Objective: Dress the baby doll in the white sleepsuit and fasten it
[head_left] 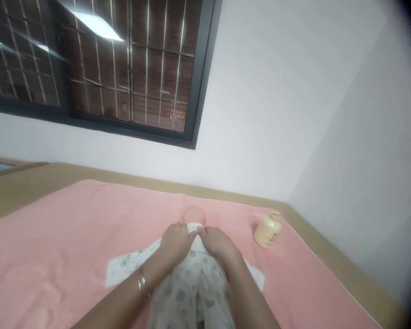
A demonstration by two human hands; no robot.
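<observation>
A white baby garment with a small green print (181, 292) lies spread on a pink sheet, its sleeves reaching out to both sides. Just beyond its neckline shows a smooth round dome (193, 214) that looks like a doll's head; the rest of it is hidden by the cloth and hands. My left hand (178, 242), with a bracelet at the wrist, is closed on the neckline from the left. From the right, my right hand (219, 243) pinches the same edge, the two thumbs close together. The lower part of the garment is blurred.
The pink sheet (71, 228) covers a tan surface (27, 189). A cream pump bottle (267, 230) stands to the right of my right hand. Behind are a white wall (260, 114) and a barred, dark-framed window (130, 73).
</observation>
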